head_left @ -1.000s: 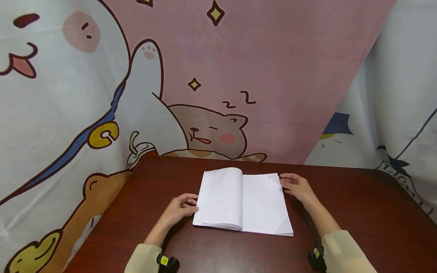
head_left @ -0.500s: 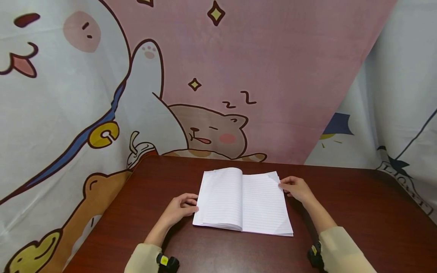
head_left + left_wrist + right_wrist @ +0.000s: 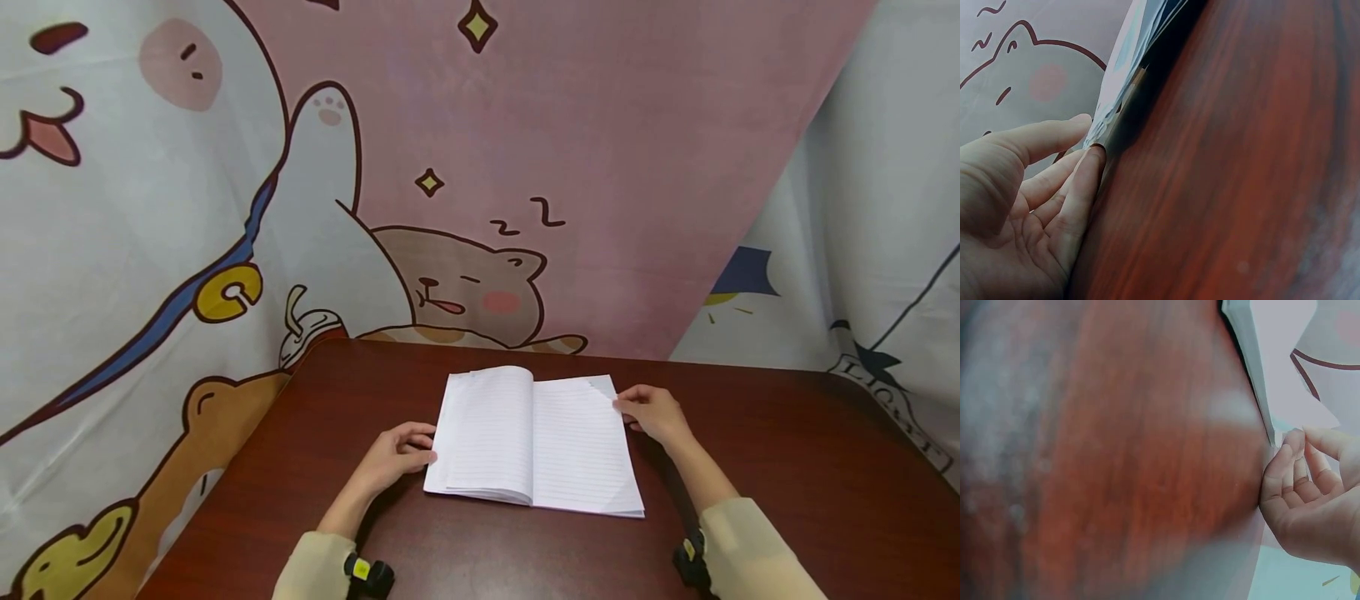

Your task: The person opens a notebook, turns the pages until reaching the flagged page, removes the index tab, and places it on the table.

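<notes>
A lined notebook lies spread out on the brown table, its left-hand pages bulging up towards the spine. At its left edge, my left hand grips the notebook between thumb and fingers; in the left wrist view the thumb is on the page side and the fingertips lie along the table side. My right hand pinches the right-hand page by its outer edge, below the top corner. That corner stands slightly raised off the pages beneath. In both pages only printed lines show.
The table has a dark reddish wood top. Behind it hangs a cloth backdrop with cartoon animals, reaching down the left side. Each sleeve cuff has a small black wrist camera on it.
The right hand has drawn its spread fingers together onto the right page's edge and pinched it, and the page's top corner has lifted a little. The left hand has stayed in place.
</notes>
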The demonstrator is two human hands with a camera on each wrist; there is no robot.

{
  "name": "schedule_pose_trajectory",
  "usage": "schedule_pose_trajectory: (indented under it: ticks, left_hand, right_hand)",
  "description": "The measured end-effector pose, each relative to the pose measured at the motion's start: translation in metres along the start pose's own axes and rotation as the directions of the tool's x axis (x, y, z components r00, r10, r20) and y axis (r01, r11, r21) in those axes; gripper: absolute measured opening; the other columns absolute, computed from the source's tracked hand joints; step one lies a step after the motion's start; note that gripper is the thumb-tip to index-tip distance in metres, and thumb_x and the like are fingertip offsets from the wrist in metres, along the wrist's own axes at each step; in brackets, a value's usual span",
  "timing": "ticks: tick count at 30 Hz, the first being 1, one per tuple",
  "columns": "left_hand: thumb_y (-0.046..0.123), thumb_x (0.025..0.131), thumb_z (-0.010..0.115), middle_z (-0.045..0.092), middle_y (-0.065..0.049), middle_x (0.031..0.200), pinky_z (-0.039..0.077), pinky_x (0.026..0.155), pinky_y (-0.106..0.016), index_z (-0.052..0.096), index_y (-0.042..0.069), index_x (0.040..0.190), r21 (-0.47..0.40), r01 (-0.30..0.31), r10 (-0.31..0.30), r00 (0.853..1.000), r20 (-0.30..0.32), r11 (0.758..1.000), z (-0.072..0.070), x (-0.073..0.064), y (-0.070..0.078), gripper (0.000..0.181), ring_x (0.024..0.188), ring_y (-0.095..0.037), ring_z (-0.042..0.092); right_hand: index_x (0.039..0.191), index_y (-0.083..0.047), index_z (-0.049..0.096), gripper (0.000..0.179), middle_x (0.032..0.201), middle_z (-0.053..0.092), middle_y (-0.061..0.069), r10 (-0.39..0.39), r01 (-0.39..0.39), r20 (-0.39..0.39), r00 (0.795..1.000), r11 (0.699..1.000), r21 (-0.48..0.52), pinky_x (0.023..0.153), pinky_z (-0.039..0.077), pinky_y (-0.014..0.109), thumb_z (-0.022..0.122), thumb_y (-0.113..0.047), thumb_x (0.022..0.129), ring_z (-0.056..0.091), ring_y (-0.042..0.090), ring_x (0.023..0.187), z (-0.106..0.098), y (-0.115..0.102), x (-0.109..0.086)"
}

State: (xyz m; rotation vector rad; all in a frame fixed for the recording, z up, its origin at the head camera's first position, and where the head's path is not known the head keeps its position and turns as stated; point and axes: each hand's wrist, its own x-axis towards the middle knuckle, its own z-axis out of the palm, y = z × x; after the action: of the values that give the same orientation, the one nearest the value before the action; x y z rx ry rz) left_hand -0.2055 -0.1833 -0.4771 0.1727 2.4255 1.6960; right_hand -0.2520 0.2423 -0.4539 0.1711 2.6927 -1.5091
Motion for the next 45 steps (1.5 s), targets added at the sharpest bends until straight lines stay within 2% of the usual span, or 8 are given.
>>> schedule_pose_trajectory:
  ticks: [8,12,19,28,33,37,41,45]
  left_hand:
    - [0.013,0.086,0.076,0.067,-0.016,0.108,0.059,0.077,-0.032,0.062,0.000,0.126,-0.007,0.005,-0.005,1.000,0.004,1.000,0.000,-0.001,0.000,0.044,0.086,-0.015,0.063]
    - [0.013,0.086,0.076,0.067,-0.017,0.108,0.059,0.078,-0.032,0.062,0.000,0.126,-0.004,0.008,-0.008,1.000,0.003,1.000,0.000,-0.001,0.000,0.044,0.086,-0.015,0.063]
    - [0.013,0.086,0.076,0.067,-0.016,0.108,0.059,0.078,-0.032,0.063,0.001,0.126,-0.001,0.012,-0.012,1.000,0.000,1.000,0.000,-0.001,-0.001,0.044,0.085,-0.015,0.063]
    - [0.013,0.086,0.076,0.067,-0.016,0.108,0.059,0.077,-0.032,0.063,0.000,0.126,0.012,0.007,-0.007,1.000,-0.007,1.000,0.000,-0.002,0.000,0.043,0.085,-0.015,0.063]
    - [0.012,0.086,0.075,0.067,-0.017,0.108,0.058,0.075,-0.029,0.062,-0.001,0.125,0.006,-0.001,0.001,1.000,-0.002,1.000,0.000,-0.002,0.000,0.043,0.085,-0.013,0.063]
    - [0.011,0.086,0.075,0.066,-0.020,0.109,0.058,0.074,-0.026,0.062,-0.003,0.126,-0.010,-0.017,0.017,1.000,0.011,1.000,0.000,-0.003,-0.001,0.044,0.085,-0.012,0.063]
    - [0.011,0.087,0.074,0.066,-0.020,0.110,0.058,0.075,-0.027,0.061,-0.003,0.126,-0.013,-0.022,0.022,1.000,0.014,1.000,0.000,-0.002,-0.001,0.044,0.085,-0.013,0.063]
    - [0.012,0.087,0.075,0.066,-0.020,0.110,0.058,0.076,-0.029,0.061,-0.002,0.127,-0.006,-0.025,0.025,1.000,0.014,1.000,0.000,-0.002,0.001,0.044,0.086,-0.014,0.063]
  right_hand:
    - [0.117,0.006,0.060,0.031,0.089,0.072,0.002,-0.001,0.002,-0.018,1.000,0.998,0.060,0.065,0.056,0.023,0.066,-0.014,0.094,0.066,0.007,0.073,0.003,-0.001,-0.003]
    - [0.124,0.007,0.057,0.036,0.094,0.073,0.003,0.009,-0.010,0.009,1.000,0.996,0.085,0.065,0.056,0.024,0.064,-0.015,0.096,0.065,0.006,0.074,0.003,-0.001,-0.005]
    - [0.128,0.006,0.056,0.041,0.104,0.074,0.009,0.002,-0.007,0.067,0.998,0.997,0.081,0.068,0.054,0.025,0.063,-0.022,0.098,0.064,0.007,0.080,-0.001,0.000,-0.012]
    - [0.135,0.007,0.051,0.049,0.099,0.070,-0.001,-0.025,0.004,0.145,0.989,0.990,0.140,0.073,0.056,0.025,0.061,-0.023,0.099,0.062,0.007,0.083,-0.005,-0.003,-0.018]
    - [0.141,0.006,0.045,0.052,0.115,0.070,0.014,-0.056,0.027,0.167,0.984,0.985,0.170,0.080,0.058,0.028,0.059,-0.024,0.100,0.065,0.006,0.090,-0.005,-0.006,-0.023]
    - [0.146,0.003,0.040,0.056,0.135,0.058,0.026,-0.064,0.033,0.177,0.982,0.984,0.173,0.090,0.058,0.037,0.054,-0.029,0.103,0.065,0.010,0.101,-0.004,-0.011,-0.028]
    - [0.150,0.000,0.035,0.057,0.142,0.050,0.028,-0.067,0.023,0.192,0.979,0.975,0.222,0.094,0.056,0.040,0.049,-0.032,0.105,0.062,0.014,0.108,-0.003,-0.017,-0.032]
    - [0.153,-0.003,0.030,0.058,0.148,0.044,0.025,-0.086,0.016,0.214,0.973,0.950,0.311,0.091,0.055,0.033,0.042,-0.037,0.107,0.059,0.012,0.114,-0.001,-0.020,-0.034]
